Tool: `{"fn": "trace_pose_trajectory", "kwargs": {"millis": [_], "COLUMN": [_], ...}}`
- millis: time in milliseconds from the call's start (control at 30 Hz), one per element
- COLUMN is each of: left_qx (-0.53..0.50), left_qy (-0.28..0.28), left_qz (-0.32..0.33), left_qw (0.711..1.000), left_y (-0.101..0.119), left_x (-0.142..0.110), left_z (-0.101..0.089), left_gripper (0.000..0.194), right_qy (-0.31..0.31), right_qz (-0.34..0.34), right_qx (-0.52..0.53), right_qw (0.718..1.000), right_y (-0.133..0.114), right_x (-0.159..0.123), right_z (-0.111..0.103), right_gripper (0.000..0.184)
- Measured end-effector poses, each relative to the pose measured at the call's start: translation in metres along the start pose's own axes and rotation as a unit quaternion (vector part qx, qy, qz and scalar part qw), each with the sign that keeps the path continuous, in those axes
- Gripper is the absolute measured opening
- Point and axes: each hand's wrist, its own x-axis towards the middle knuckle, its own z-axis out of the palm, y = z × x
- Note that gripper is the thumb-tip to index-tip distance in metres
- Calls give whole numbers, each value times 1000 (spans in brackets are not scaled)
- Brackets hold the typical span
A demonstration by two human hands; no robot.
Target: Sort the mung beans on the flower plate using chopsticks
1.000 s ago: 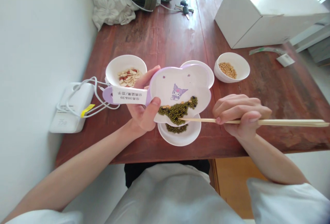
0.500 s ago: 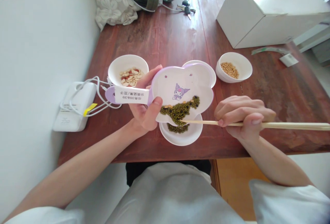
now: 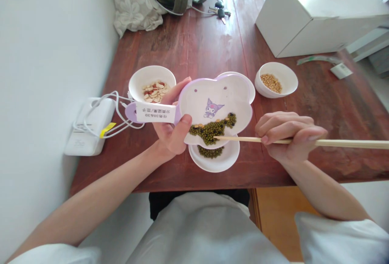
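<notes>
Purple-rimmed plate [image 3: 212,97]: head view; tilted over a white dish [image 3: 216,163], with mung beans [image 3: 211,131] and a few soybeans [image 3: 197,126] along its lower edge.
Left hand [image 3: 172,128]: closed firmly on the plate's edge, thumb on top, beside its paper tag [image 3: 155,112].
Right hand [image 3: 288,136]: fingers curled around wooden chopsticks [image 3: 240,138], tips reaching over the plate's mung beans.
Under the plate: the white dish, holding more mung beans.
Left of the plate: white bowl [image 3: 152,73] of split peanuts [image 3: 153,93].
Right of the plate: white bowl [image 3: 288,78] of soybeans.
Beyond the plate: red-brown wooden table [image 3: 194,41], white carton [image 3: 304,20], keys [image 3: 220,12].
</notes>
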Motion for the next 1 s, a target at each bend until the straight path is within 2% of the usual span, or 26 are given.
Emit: {"fn": "trace_pose_trajectory", "kwargs": {"millis": [200, 367, 500, 667, 900, 1000], "left_qx": [-18, -16, -11, -16, -19, -27], "left_qy": [-10, -38, -37, -23, -19, -13], "left_qz": [24, 24, 49, 78, 111, 111], "left_qw": [1000, 999, 998, 997, 993, 993], "left_y": [0, 10, 16, 12, 14, 15], "left_x": [-1, 6, 10, 9, 13, 14], "left_z": [-2, 2, 5, 3, 2, 3], "left_gripper": [37, 40, 28, 17, 19, 28], "right_qy": [-23, -32, -29, -27, -32, -33], "right_qz": [-7, -14, -6, 9, 7, 9], "right_qx": [0, 16, 28, 22, 33, 41], "right_qw": [1000, 999, 999, 999, 999, 999], "right_y": [2, 3, 3, 3, 4, 4], "right_x": [1, 1, 0, 0, 0, 0], "right_z": [1, 2, 1, 0, -2, -1], "right_gripper": [62, 62, 63, 67, 65, 63]}}
